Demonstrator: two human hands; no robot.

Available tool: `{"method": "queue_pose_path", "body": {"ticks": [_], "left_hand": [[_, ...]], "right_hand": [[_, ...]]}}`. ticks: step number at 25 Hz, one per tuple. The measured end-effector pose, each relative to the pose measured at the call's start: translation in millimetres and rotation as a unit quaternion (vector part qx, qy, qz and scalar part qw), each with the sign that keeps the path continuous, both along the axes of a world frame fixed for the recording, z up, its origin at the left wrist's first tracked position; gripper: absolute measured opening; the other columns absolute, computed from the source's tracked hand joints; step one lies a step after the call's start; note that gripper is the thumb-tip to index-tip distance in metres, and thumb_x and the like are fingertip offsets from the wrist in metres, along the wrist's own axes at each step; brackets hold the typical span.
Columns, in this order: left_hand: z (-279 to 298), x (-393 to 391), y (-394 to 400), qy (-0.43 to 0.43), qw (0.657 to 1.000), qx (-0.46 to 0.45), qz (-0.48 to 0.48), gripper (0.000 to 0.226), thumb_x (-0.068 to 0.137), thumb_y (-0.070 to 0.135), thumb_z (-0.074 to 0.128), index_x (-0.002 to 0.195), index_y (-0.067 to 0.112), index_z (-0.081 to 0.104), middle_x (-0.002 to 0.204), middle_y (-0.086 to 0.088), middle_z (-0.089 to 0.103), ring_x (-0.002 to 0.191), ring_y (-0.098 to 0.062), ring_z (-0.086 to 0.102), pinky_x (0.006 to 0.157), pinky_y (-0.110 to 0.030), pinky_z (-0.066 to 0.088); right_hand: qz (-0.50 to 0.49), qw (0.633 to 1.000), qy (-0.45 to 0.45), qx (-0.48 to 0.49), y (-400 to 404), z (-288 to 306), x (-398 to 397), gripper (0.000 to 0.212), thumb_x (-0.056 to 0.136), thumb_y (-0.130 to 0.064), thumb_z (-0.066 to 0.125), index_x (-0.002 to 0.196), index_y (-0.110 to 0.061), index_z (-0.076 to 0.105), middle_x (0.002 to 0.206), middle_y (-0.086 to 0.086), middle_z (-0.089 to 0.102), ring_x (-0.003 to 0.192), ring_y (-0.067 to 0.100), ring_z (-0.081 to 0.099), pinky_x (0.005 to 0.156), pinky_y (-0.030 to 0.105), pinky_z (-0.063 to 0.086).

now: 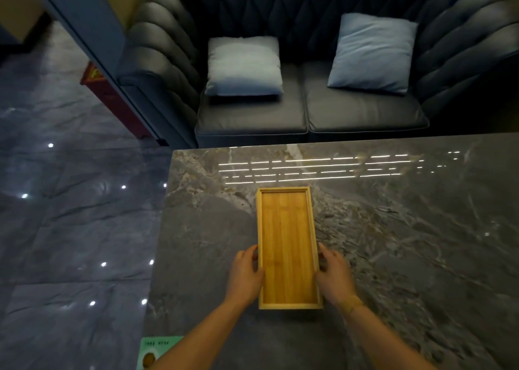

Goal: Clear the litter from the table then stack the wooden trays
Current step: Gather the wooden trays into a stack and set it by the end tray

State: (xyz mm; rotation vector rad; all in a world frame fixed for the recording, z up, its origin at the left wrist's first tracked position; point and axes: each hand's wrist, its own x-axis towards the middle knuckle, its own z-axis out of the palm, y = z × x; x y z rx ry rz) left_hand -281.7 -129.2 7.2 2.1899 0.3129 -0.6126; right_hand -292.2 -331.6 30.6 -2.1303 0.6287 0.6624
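A long wooden tray (286,246) lies lengthwise on the dark marble table (407,243), near its left front part. A second rim edge shows at its far end, so it looks like one tray sitting on another. The tray is empty inside. My left hand (247,274) grips its left long side and my right hand (332,275) grips its right long side, both near the tray's near end. No litter shows on the tabletop.
A dark sofa (309,111) with two pale blue cushions (244,66) stands just beyond the table's far edge. A green printed card (153,351) lies at the table's near left corner. Glossy tiled floor (70,229) lies to the left.
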Motion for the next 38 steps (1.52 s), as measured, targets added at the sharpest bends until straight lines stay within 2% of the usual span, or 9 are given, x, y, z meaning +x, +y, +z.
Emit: {"method": "queue_pose_path", "body": {"ticks": [4, 14, 20, 22, 24, 26, 30, 33, 38], "left_hand": [[1.5, -7.4, -9.1, 0.100, 0.985, -0.100, 0.096, 0.075, 0.093, 0.029, 0.059, 0.153, 0.018, 0.015, 0.154, -0.006, 0.033, 0.139, -0.025, 0.037, 0.113, -0.044, 0.035], [3.1, -12.3, -25.1, 0.101, 0.960, -0.190, 0.178, 0.062, 0.085, 0.004, 0.058, 0.139, 0.026, 0.039, 0.132, -0.004, 0.056, 0.115, -0.021, 0.055, 0.101, -0.040, 0.044], [7.4, -9.3, -12.7, 0.108, 0.970, -0.180, 0.119, 0.058, 0.087, 0.016, 0.062, 0.135, 0.032, 0.033, 0.139, -0.004, 0.050, 0.119, -0.018, 0.051, 0.092, -0.027, 0.044], [6.7, 4.5, -2.6, 0.099, 0.984, -0.112, 0.101, 0.073, 0.090, 0.025, 0.062, 0.149, 0.023, 0.019, 0.155, -0.008, 0.031, 0.136, -0.023, 0.038, 0.109, -0.040, 0.036], [11.4, 36.1, 3.7, 0.006, 0.999, -0.022, 0.048, 0.080, 0.090, 0.030, 0.062, 0.152, 0.021, 0.013, 0.160, -0.008, 0.020, 0.145, -0.026, 0.024, 0.115, -0.044, 0.027], [21.7, 81.5, -2.5, -0.110, 0.991, 0.044, -0.068, 0.077, 0.087, 0.034, 0.063, 0.150, 0.020, 0.020, 0.158, -0.007, 0.024, 0.145, -0.025, 0.024, 0.117, -0.045, 0.026], [27.3, 152.2, -36.1, -0.128, 0.928, 0.177, -0.302, 0.072, 0.087, 0.044, 0.057, 0.148, 0.022, 0.026, 0.155, -0.007, 0.031, 0.142, -0.028, 0.028, 0.116, -0.046, 0.027], [20.5, 172.2, -52.1, -0.072, 0.896, 0.225, -0.375, 0.069, 0.087, 0.045, 0.056, 0.146, 0.021, 0.030, 0.148, -0.011, 0.041, 0.133, -0.032, 0.040, 0.109, -0.047, 0.032], [14.5, 188.0, -56.5, -0.037, 0.890, 0.240, -0.385, 0.058, 0.086, 0.043, 0.057, 0.137, 0.019, 0.041, 0.132, -0.013, 0.056, 0.115, -0.034, 0.055, 0.094, -0.047, 0.048]], "right_hand": [[-0.093, 0.987, 0.044, 0.121, 2.2, 0.2, -1.1, 0.077, 0.087, -0.010, 0.065, 0.151, -0.015, 0.023, 0.150, 0.009, 0.038, 0.134, 0.028, 0.041, 0.111, 0.043, 0.036], [-0.138, 0.963, 0.027, 0.228, 16.1, -6.4, -8.3, 0.070, 0.074, 0.007, 0.065, 0.134, -0.026, 0.049, 0.111, -0.002, 0.068, 0.099, 0.015, 0.064, 0.079, 0.030, 0.052], [-0.051, 0.978, 0.036, 0.199, 12.0, -11.8, -12.4, 0.093, 0.075, -0.013, 0.078, 0.150, -0.022, 0.024, 0.135, 0.002, 0.053, 0.123, 0.021, 0.052, 0.106, 0.042, 0.043], [0.058, 0.997, -0.003, 0.041, 3.2, -11.2, -15.5, 0.109, 0.075, -0.041, 0.077, 0.153, -0.022, 0.005, 0.157, 0.003, 0.026, 0.143, 0.024, 0.027, 0.118, 0.044, 0.027], [0.266, 0.946, -0.101, -0.152, -0.4, -14.0, -28.1, 0.116, 0.069, -0.067, 0.065, 0.151, -0.031, -0.009, 0.162, -0.004, 0.001, 0.149, 0.028, 0.007, 0.119, 0.045, 0.015], [0.434, 0.866, -0.165, -0.187, 5.9, -15.3, -39.7, 0.120, 0.063, -0.070, 0.065, 0.150, -0.037, -0.010, 0.160, -0.003, -0.008, 0.148, 0.036, 0.000, 0.117, 0.053, 0.007], [0.576, 0.766, -0.177, -0.224, 31.2, -15.9, -40.6, 0.103, 0.061, -0.050, 0.077, 0.149, -0.027, 0.028, 0.155, 0.004, 0.036, 0.138, 0.037, 0.037, 0.108, 0.062, 0.025], [0.562, 0.756, -0.225, -0.249, 42.2, -19.2, -35.8, 0.056, 0.086, -0.030, 0.046, 0.142, -0.030, 0.041, 0.144, 0.001, 0.052, 0.127, 0.033, 0.053, 0.102, 0.059, 0.038], [0.546, 0.770, -0.221, -0.245, 38.9, -28.7, -36.3, 0.055, 0.087, -0.027, 0.035, 0.140, -0.033, 0.042, 0.145, 0.002, 0.051, 0.128, 0.029, 0.053, 0.097, 0.052, 0.048]]}}
